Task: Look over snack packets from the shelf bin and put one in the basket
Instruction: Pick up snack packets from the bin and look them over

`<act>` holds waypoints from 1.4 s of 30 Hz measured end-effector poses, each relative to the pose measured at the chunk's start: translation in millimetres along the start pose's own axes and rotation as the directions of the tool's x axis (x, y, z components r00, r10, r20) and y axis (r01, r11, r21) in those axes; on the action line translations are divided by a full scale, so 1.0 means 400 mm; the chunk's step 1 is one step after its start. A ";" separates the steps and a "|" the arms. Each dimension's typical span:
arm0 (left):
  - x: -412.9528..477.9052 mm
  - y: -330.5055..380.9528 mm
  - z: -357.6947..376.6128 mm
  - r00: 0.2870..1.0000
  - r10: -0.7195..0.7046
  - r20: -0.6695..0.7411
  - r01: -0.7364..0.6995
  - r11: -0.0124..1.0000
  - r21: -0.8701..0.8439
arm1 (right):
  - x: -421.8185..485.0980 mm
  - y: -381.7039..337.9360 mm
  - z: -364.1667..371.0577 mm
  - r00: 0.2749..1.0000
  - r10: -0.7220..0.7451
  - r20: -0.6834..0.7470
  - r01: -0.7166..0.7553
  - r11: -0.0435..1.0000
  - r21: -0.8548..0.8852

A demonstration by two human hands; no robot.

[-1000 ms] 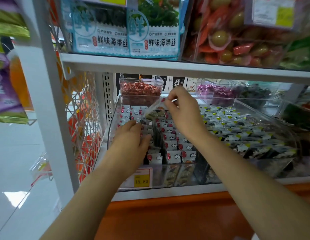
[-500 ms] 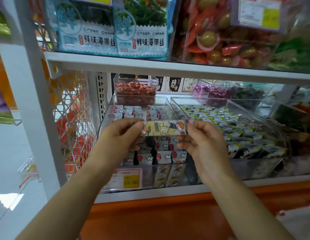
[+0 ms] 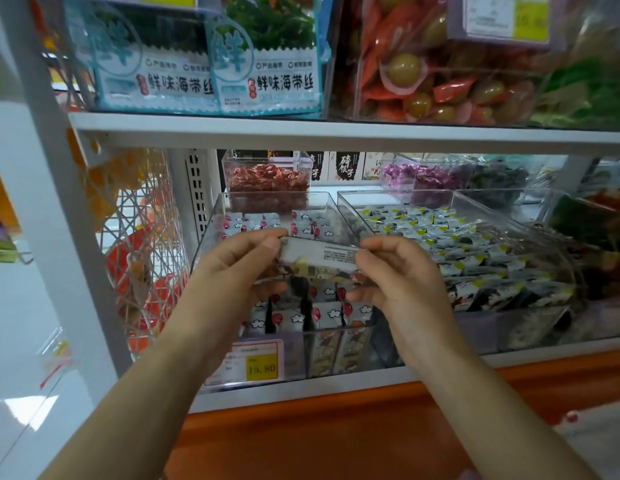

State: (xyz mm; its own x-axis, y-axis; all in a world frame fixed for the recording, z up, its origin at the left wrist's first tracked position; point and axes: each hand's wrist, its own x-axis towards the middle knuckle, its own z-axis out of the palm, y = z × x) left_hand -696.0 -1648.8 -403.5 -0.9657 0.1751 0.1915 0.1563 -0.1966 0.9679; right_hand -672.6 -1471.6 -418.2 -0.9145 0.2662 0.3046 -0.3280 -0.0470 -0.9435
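Left hand [image 3: 228, 268] and right hand [image 3: 402, 275] each grip an end of the snack packet [image 3: 319, 258]; a loosened pinch could drop it into the bin [image 3: 211, 230] below.

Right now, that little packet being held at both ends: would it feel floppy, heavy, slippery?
The packet probably bends a little: it is thin film, held by fingertips of the left hand and right hand. Likely light, since a pinch supports it. Its glossy wrapper may be somewhat slippery.

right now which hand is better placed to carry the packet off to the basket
Hard to call: the left hand and right hand each pinch one end of the packet, and no basket is in view.
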 end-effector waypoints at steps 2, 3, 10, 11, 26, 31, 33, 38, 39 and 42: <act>-0.003 -0.001 0.001 1.000 0.027 0.011 -0.028 0.998 0.053 | 0.000 -0.001 0.003 1.000 -0.012 0.008 0.013 0.999 -0.041; -0.003 -0.002 0.001 0.999 0.038 0.015 -0.038 0.997 0.066 | -0.001 -0.003 0.004 1.000 -0.022 0.015 0.023 0.998 -0.065; -0.007 0.002 -0.002 0.995 0.072 0.069 -0.081 0.989 0.125 | -0.003 -0.007 0.003 0.999 -0.035 -0.035 0.033 0.998 -0.048; -0.010 0.003 -0.002 0.993 0.083 0.081 -0.095 0.982 0.161 | -0.003 -0.008 0.003 0.998 -0.032 -0.055 0.029 0.999 -0.039; -0.011 0.003 0.015 0.995 0.095 -0.031 -0.078 0.936 0.343 | -0.017 -0.011 0.019 0.966 -0.254 0.044 0.257 0.933 -0.251; -0.011 0.007 0.005 0.997 0.061 -0.057 -0.038 0.941 0.337 | -0.015 -0.006 0.023 0.964 -0.263 0.040 0.262 0.914 -0.310; -0.017 0.007 0.005 0.996 0.087 -0.035 -0.069 0.933 0.353 | -0.013 -0.003 0.025 0.969 -0.248 -0.009 0.235 0.929 -0.287; -0.016 -0.010 0.009 0.988 0.095 0.123 -0.139 0.893 0.428 | -0.008 0.002 0.025 0.980 -0.179 -0.082 0.156 0.962 -0.226; -0.012 -0.012 0.009 0.990 0.110 0.083 -0.134 0.911 0.390 | -0.011 0.000 0.031 0.989 -0.146 -0.029 0.139 0.978 -0.157; -0.001 -0.008 0.007 0.993 0.114 -0.006 -0.110 0.965 0.238 | -0.017 0.005 0.049 0.979 -0.124 0.163 0.157 0.965 -0.208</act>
State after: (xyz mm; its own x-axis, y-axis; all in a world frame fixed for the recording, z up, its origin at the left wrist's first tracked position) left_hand -695.4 -1645.4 -406.2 -0.9427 0.1460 0.3001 0.3061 0.0204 0.9518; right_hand -671.8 -1492.2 -419.5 -0.8930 0.1090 0.4366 -0.4111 0.1969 -0.8901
